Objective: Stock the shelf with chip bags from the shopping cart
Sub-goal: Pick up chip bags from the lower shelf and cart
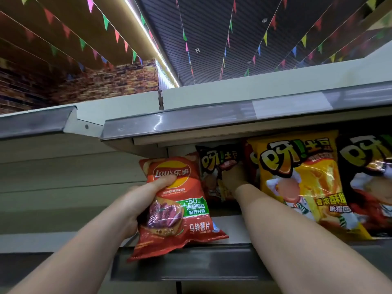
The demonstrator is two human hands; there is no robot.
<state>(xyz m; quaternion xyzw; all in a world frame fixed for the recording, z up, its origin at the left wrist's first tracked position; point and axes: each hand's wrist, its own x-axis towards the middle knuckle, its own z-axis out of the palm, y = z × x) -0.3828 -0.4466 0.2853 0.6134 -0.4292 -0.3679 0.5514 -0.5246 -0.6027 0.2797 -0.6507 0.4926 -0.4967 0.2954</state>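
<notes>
Head view: grey metal shelf (229, 227) under ceiling bunting (106, 21).

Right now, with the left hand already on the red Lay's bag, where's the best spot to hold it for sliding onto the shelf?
Probably keep the hold it has: the left hand grips the red Lay's bag by its upper left edge, thumb across the logo. The bag stands nearly upright with its bottom at the shelf lip, so coming from the left leaves its right side free.
</notes>
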